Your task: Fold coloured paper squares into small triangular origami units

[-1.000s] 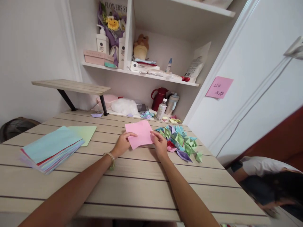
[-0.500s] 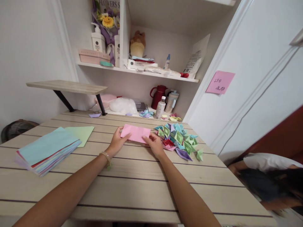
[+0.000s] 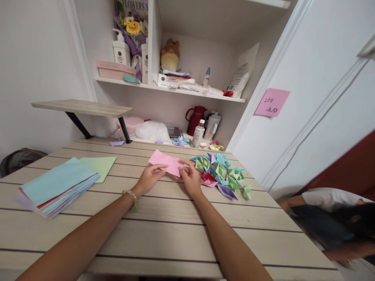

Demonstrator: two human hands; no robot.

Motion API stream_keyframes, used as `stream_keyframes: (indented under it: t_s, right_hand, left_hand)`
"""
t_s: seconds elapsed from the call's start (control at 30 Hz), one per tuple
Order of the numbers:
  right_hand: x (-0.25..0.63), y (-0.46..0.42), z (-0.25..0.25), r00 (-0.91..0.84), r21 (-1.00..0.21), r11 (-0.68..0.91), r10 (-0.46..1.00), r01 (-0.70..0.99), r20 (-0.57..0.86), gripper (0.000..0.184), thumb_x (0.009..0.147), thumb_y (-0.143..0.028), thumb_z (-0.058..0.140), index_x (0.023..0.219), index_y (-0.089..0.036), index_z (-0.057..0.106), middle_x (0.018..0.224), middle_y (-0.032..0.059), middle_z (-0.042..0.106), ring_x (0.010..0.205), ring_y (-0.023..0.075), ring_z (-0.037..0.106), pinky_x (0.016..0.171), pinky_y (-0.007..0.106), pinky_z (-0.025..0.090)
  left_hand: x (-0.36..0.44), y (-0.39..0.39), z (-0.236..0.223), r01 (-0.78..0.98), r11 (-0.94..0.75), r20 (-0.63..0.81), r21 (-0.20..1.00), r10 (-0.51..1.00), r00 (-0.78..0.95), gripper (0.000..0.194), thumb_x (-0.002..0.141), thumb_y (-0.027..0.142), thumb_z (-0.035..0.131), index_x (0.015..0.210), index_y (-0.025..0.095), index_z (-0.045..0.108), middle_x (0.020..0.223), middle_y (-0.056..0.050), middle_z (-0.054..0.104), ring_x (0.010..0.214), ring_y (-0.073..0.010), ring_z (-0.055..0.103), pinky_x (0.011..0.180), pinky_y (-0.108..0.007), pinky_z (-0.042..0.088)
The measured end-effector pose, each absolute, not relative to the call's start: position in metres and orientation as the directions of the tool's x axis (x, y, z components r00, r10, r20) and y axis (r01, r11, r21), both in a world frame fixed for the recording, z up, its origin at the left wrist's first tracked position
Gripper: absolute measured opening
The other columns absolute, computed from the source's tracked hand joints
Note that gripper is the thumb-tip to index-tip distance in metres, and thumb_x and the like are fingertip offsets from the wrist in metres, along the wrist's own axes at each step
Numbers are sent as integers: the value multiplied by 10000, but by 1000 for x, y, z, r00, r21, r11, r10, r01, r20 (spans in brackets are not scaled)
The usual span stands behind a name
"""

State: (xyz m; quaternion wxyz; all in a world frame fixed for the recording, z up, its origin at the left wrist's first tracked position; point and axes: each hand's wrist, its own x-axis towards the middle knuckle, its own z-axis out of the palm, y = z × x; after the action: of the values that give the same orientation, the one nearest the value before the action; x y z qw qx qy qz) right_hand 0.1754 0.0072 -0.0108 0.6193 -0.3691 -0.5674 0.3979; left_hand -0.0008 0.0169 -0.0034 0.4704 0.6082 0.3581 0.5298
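A pink sheet of paper (image 3: 166,160), folded into a rectangle, is held between my two hands over the middle of the table. My left hand (image 3: 151,177) has its fingers closed along the paper's near edge. The right end is pinched between thumb and fingers of my right hand (image 3: 190,176). Just right of that hand lies a pile of folded paper boats (image 3: 221,169) in green, blue, purple, red and pink. On the left rests a stack of coloured paper (image 3: 58,183), blue on top, with a green sheet (image 3: 101,167) partly under it.
A small raised wooden shelf (image 3: 82,107) on black legs stands at the back left. Behind the table are a clear bottle (image 3: 198,134), a red jug (image 3: 195,120) and a cup (image 3: 212,127). Another person (image 3: 331,218) is at the right, beyond the table edge.
The pink paper has tilted, its left end now farther from me. My left hand has shifted from its left end to the near edge; the right hand's fingers have moved up its right end.
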Motion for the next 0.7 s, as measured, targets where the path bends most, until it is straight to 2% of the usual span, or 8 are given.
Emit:
stream_keyframes:
  t_s: [0.07,0.13,0.2,0.3,0.4,0.5,0.6,0.7]
  right_hand:
    - [176,5,-9,-70,-895,446,893,23,444,473,667,-356,646,1110,-216,555,815,20,608,600,121,532,534,246,487]
    - [177,3,-8,-186,-858,495,864,139,468,569,576,-321,725,1113,-225,563,996,52,603,658,131,550,543,236,475]
    - [179,4,-9,-245,-810,542,836,225,491,603,544,-292,749,1116,-228,569,1060,62,595,709,144,559,571,240,471]
    - [182,8,-10,-213,-767,590,807,253,551,395,638,-269,683,1025,-217,627,1022,58,622,843,177,568,680,271,469]
    - [184,13,-14,-118,-800,571,821,187,558,170,684,-279,643,823,-189,682,957,61,639,889,195,571,736,296,461]
    - [184,17,-18,-24,-883,464,886,71,464,178,671,-336,657,702,-160,665,864,66,647,737,176,591,647,286,471]
    - [182,18,-20,-11,-927,366,930,-82,368,261,631,-347,693,801,-157,634,714,32,639,633,149,580,597,266,463]
    - [180,16,-19,-48,-938,290,951,-191,304,482,588,-327,726,1018,-179,564,679,-3,627,610,130,573,584,245,453]
  left_hand:
    - [-3,17,-3,-81,-295,306,952,935,181,350,619,262,694,944,143,639,897,-87,683,838,-196,632,783,-328,494]
    - [-5,19,-3,-129,-281,301,951,938,174,370,600,215,702,955,139,628,921,-86,678,851,-187,628,772,-308,490]
    - [-5,20,-4,-158,-264,291,951,941,176,363,586,192,708,935,137,625,933,-83,673,843,-179,628,756,-297,492]
    - [-4,20,-5,-141,-244,268,960,943,198,326,573,204,723,878,131,632,890,-75,677,815,-183,633,736,-301,500]
    - [-3,20,-7,-59,-273,279,960,939,200,264,572,238,733,799,132,651,846,-71,683,799,-191,633,736,-303,501]
    - [-3,21,-8,55,-330,316,942,932,178,195,612,295,706,711,133,662,784,-70,685,748,-189,634,721,-299,503]
    - [-3,21,-7,47,-351,338,935,925,175,242,630,315,692,780,134,633,773,-66,678,726,-190,643,704,-310,513]
    - [-1,18,-6,-61,-316,322,947,934,152,512,621,283,708,1064,151,488,770,-49,668,713,-191,658,687,-335,525]
